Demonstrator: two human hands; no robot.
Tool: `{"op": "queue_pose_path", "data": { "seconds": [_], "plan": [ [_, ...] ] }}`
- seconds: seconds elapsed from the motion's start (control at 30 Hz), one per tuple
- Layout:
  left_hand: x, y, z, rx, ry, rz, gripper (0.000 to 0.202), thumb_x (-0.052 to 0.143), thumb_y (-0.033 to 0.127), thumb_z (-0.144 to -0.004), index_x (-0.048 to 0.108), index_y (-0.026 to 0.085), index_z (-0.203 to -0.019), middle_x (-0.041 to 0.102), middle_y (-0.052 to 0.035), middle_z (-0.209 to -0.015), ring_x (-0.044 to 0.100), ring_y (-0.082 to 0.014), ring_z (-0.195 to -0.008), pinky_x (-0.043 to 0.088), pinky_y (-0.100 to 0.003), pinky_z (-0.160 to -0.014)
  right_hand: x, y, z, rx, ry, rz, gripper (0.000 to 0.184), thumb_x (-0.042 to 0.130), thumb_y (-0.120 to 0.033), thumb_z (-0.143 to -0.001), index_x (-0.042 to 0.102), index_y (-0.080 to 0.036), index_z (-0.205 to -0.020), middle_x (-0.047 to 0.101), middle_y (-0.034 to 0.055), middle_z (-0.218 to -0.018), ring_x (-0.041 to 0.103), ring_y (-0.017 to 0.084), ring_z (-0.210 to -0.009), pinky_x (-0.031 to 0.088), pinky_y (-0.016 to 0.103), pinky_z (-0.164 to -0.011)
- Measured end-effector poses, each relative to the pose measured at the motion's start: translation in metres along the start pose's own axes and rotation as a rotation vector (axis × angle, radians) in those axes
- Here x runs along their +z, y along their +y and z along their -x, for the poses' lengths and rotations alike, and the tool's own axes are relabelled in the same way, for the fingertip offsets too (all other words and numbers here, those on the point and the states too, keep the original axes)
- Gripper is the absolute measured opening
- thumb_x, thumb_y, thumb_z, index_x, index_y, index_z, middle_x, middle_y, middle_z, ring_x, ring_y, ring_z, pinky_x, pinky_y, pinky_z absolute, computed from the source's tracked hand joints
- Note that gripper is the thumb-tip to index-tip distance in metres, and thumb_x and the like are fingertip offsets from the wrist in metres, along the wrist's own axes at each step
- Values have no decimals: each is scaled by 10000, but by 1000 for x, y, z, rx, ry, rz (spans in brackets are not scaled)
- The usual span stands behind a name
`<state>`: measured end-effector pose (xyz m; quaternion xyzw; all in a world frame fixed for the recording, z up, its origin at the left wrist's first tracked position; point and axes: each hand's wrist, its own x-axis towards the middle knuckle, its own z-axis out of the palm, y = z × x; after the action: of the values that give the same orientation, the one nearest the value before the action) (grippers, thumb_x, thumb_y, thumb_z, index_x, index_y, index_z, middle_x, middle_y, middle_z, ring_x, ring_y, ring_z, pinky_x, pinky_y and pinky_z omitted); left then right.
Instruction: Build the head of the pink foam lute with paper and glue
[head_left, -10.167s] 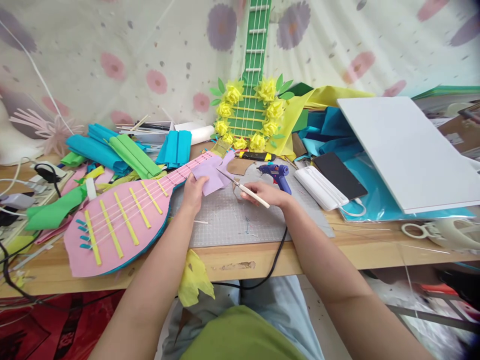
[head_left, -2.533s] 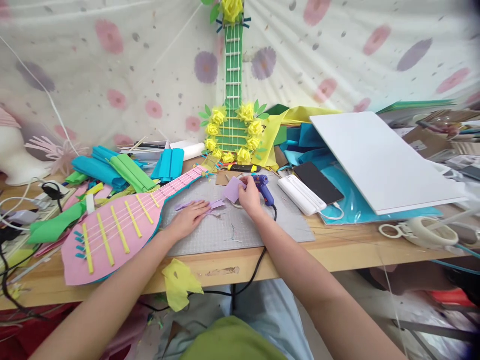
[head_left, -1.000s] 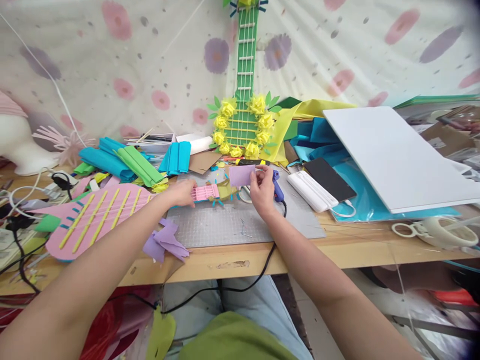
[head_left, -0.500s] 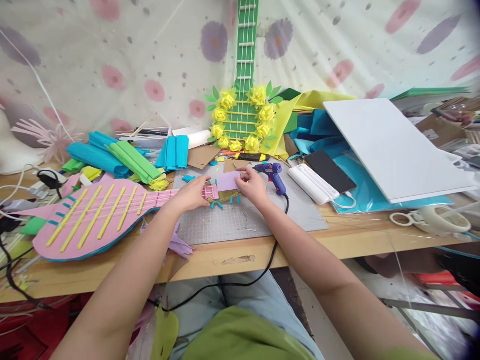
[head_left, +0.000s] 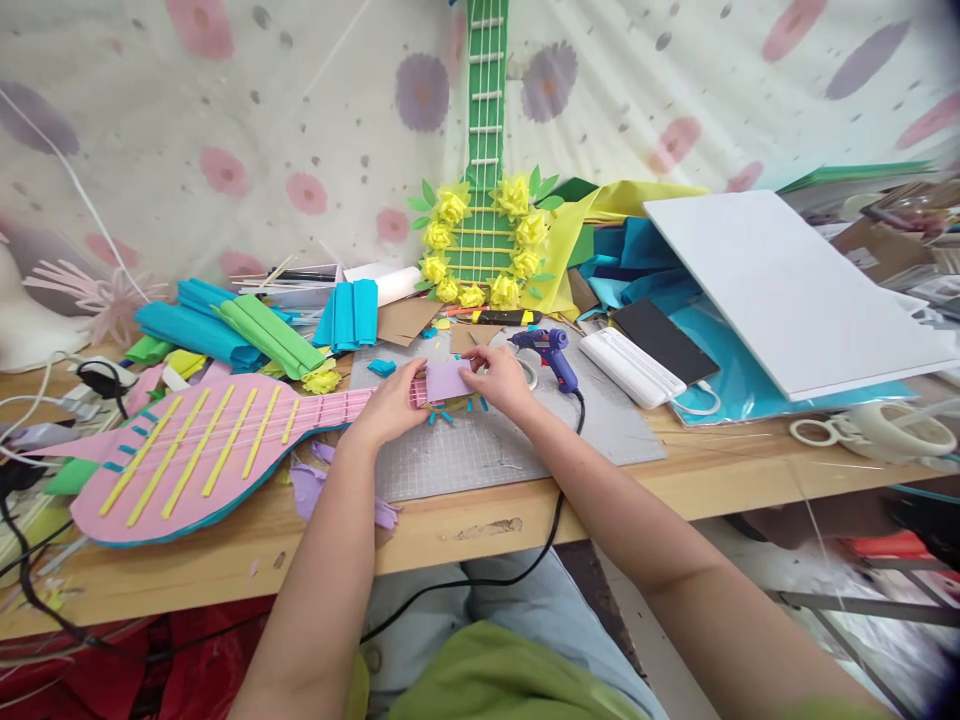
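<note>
A pink paper guitar (head_left: 202,450) with yellow bars lies on the wooden table (head_left: 480,520), its neck reaching onto the grey cutting mat (head_left: 525,440). A small purple paper piece (head_left: 445,379) rests on the end of that neck. My left hand (head_left: 390,405) curls round the neck and pinches the piece's left edge. My right hand (head_left: 499,380) pinches its right edge with thumb and fingers.
A blue glue gun (head_left: 551,350) lies just right of my hands, its black cord hanging off the table. Purple scraps (head_left: 311,490) sit by the front edge. Behind stand a green flowered guitar (head_left: 484,210), crepe rolls (head_left: 247,330), a white power bank (head_left: 634,365) and a white board (head_left: 787,285).
Over the last second the pink guitar slid right along the table. My right hand brought the purple piece down from the air onto the neck end, and both hands now pinch it there.
</note>
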<state>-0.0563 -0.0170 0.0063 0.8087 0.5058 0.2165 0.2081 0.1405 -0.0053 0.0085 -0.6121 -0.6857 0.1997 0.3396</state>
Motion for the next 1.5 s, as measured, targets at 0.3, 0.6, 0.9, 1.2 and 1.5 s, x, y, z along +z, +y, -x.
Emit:
{"op": "queue_pose_path", "data": {
  "seconds": [0.3, 0.6, 0.9, 1.2, 1.5],
  "plan": [
    [1, 9, 1, 79, 45, -3, 661, 634, 207, -677, 379, 191, -1287, 501, -92, -1299, 459, -220, -1209, 371, -378, -1020, -4, -1, -8, 74, -25, -111, 256, 561, -262, -730, 703, -197, -932, 648, 6, -703, 568, 135, -668, 421, 262, -653],
    [4, 12, 0, 111, 60, -42, 645, 559, 122, -649, 396, 181, -1270, 509, -95, -1274, 470, -229, -1189, 376, -382, -1016, 5, 5, -6, 81, 57, -153, 175, 545, -251, -702, 598, -203, -862, 616, -22, -685, 559, 135, -664, 398, 253, -605],
    [10, 19, -7, 13, 64, -36, 634, 721, 312, -653, 456, 208, -1219, 560, -74, -1213, 488, -239, -1151, 394, -385, -973, 6, 5, -7, 4, 91, -43, 149, 598, -290, -681, 590, -195, -794, 606, 15, -731, 523, 190, -828, 397, 295, -715],
    [13, 17, -13, -27, 54, -25, 697, 738, 298, -633, 424, 181, -1244, 595, -74, -1160, 509, -243, -1116, 394, -383, -955, 1, 13, -11, 174, 234, -324, 225, 422, -345, -822, 552, -173, -885, 625, 48, -877, 564, 161, -814, 409, 282, -740],
    [13, 15, -15, 36, 19, -103, 605, 690, 366, -680, 493, 134, -1202, 552, -105, -1212, 472, -247, -1145, 359, -366, -988, -44, 23, -15, -105, 474, -366, 133, 508, -304, -774, 546, -198, -845, 576, 6, -752, 519, 121, -674, 427, 276, -662]
  ]
}}
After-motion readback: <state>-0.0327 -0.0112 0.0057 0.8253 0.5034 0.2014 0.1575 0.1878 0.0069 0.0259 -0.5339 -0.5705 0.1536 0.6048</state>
